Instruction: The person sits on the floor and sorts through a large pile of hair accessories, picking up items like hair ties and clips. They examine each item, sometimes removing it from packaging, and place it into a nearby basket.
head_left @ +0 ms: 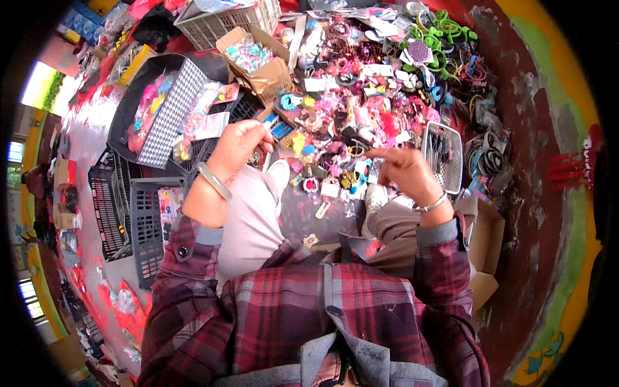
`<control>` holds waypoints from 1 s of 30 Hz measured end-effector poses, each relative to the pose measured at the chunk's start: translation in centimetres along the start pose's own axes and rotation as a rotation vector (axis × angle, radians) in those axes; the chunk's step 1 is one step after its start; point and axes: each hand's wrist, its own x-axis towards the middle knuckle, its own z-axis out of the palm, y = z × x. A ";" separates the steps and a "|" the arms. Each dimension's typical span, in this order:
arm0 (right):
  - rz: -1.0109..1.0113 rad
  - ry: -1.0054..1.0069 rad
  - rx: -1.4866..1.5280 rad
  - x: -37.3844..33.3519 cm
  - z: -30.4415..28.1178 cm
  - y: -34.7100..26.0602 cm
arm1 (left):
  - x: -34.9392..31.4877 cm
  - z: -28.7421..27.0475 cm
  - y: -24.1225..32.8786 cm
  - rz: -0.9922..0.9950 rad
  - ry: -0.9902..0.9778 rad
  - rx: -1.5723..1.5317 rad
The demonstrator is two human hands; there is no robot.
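My left hand (pixel 240 149), with a pale bangle at its wrist, is closed in a pinch beside a small cardboard box (pixel 278 126) of blue pieces. Whatever its fingertips hold is too small to name. My right hand (pixel 407 169), a silver bracelet on its wrist, reaches over the near edge of a large pile of hair accessories (pixel 354 103). Its index finger stretches left beside a dark, thin accessory, and the thumb stands apart below. I see nothing gripped in it. Pink, red and yellow hair ties and clips lie between the hands.
Left stand a houndstooth-patterned box (pixel 169 116) and a grey plastic basket (pixel 143 226). A cardboard box of wrapped pieces (pixel 267 77) and a beige crate (pixel 222 27) are farther off. Right are a white basket (pixel 442 155), green headbands (pixel 445 39) and an open carton (pixel 488 242).
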 end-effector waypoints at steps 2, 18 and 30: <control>-0.296 0.242 -0.033 0.0 0.7 -1.0 | -0.2 -0.1 0.8 -0.007 -0.016 -0.025; -0.172 0.643 0.653 -1.5 1.4 -2.7 | 13.5 2.6 -1.9 -0.059 -0.094 -0.026; -0.001 0.573 0.998 -0.2 0.8 -1.9 | 7.9 1.8 -32.1 -1.036 0.681 0.052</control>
